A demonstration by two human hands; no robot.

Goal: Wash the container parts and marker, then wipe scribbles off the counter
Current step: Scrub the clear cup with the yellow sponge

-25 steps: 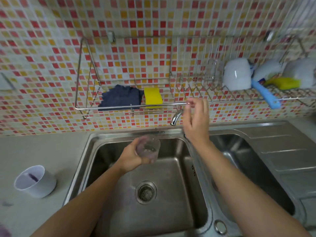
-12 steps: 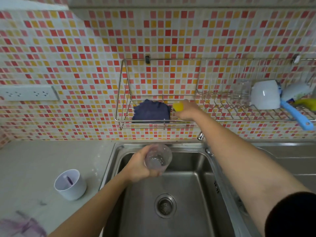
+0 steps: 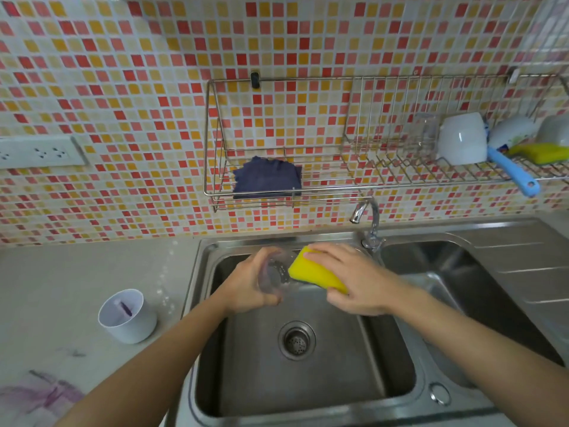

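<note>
Your left hand (image 3: 246, 286) is wrapped around the clear plastic cup (image 3: 275, 274) over the left sink basin (image 3: 308, 380), mouth tilted toward 3 o'clock. Your right hand (image 3: 354, 280) grips the yellow sponge (image 3: 314, 272), fingers on top and thumb under, its front edge touching the cup rim. White container (image 3: 127, 317) stands on the tabletop (image 3: 77, 272) at 9 o'clock of the basin, purple marker (image 3: 125, 308) inside. Purple scribbles (image 3: 37, 396) at the tabletop's 7 o'clock corner. Dark blue cloth (image 3: 267, 177) lies in the wire rack (image 3: 354, 188) at 12 o'clock, above the faucet (image 3: 366, 215).
</note>
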